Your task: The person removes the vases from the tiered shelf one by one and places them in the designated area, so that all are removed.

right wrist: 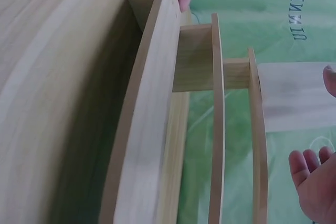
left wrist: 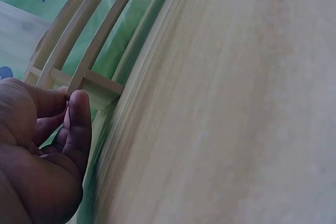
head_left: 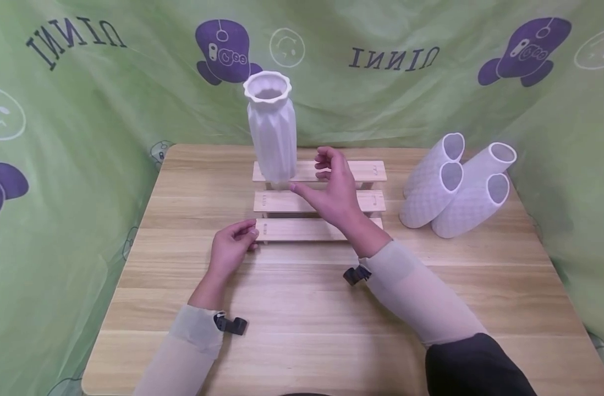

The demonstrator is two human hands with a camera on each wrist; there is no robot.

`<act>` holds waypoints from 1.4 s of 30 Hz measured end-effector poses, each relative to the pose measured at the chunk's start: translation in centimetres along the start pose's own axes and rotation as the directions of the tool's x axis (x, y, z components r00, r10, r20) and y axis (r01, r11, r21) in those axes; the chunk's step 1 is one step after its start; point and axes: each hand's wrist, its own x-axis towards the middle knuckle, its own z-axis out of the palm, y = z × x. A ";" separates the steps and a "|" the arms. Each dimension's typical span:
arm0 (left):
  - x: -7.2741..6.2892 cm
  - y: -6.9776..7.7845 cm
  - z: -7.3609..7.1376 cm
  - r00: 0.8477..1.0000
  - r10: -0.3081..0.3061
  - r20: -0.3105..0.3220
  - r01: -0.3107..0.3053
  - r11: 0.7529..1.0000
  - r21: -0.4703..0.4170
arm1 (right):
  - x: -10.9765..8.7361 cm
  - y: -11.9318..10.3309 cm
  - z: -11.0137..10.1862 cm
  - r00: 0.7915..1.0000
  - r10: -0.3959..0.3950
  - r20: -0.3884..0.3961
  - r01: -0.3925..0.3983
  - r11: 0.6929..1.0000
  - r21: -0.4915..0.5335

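Note:
A three-step wooden rack (head_left: 319,230) stands on the table, its slats running left to right. My left hand (head_left: 230,247) pinches the left end of the lowest, front slat between thumb and fingers; the left wrist view shows this grip on the slat (left wrist: 97,40) close up. On the left part of the top slat stands a tall white vase (head_left: 274,135), upright, with a wavy rim and faceted sides. My right hand (head_left: 338,190) hovers over the rack just right of the vase, thumb and fingers spread apart with nothing between them. In the right wrist view a gap separates this hand (right wrist: 319,187) from the vase (right wrist: 294,95).
To the right of the rack stands a cluster of white, textured tube-shaped vases (head_left: 455,192), joined together and leaning outward. The wooden table (head_left: 302,308) reaches to a green printed cloth (head_left: 341,110) hung behind and along both sides.

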 end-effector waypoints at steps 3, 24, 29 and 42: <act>0.0 0.0 0.0 1.000 0.004 -0.002 -0.004 1.000 0.000 | 0.6 -0.2 0.6 1.000 0.006 0.024 -0.005 1.000 -0.006; -0.1 0.1 0.1 1.000 0.017 -0.010 -0.017 1.000 0.005 | 4.1 -0.3 3.9 0.991 0.053 0.125 -0.047 0.998 -0.047; -0.1 0.1 0.2 1.000 0.014 -0.014 -0.013 1.000 0.013 | 4.5 -0.4 4.3 0.986 0.105 0.130 -0.097 0.993 -0.068; -0.3 0.1 0.2 0.999 0.028 -0.022 -0.028 1.000 0.009 | 4.3 -0.6 4.6 0.991 0.077 0.111 -0.066 0.993 -0.097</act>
